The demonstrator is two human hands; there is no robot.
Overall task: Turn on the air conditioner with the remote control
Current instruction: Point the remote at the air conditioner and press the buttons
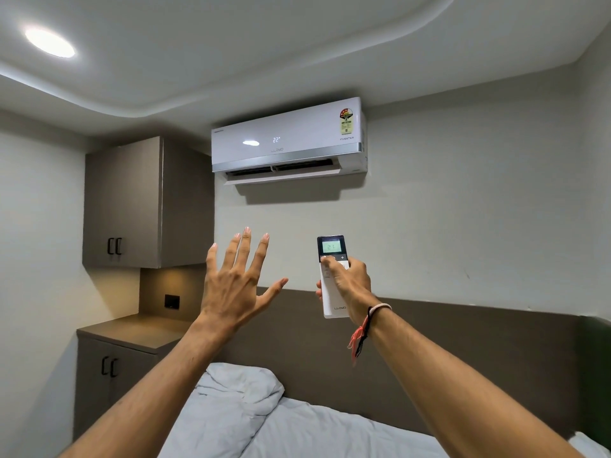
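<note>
**Remote aimed at a wall-mounted air conditioner**

The right hand (347,282) hides much of the white, slim remote control (332,279); its buttons are hard to make out, though the small lit screen reads 21. The fingers wrap the remote, thumb pressing near its dark top. The left hand (236,289) is empty, fingers spread wide. Above them, the glossy white air conditioner (289,140) shows 22, its flap open. A rumpled pillow (231,398) lies below.

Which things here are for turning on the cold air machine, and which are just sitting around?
For the job: remote control, held in the right hand; air conditioner, showing 22.

Just there: left hand, open and empty; pillow; wall cupboard; ceiling light.
</note>
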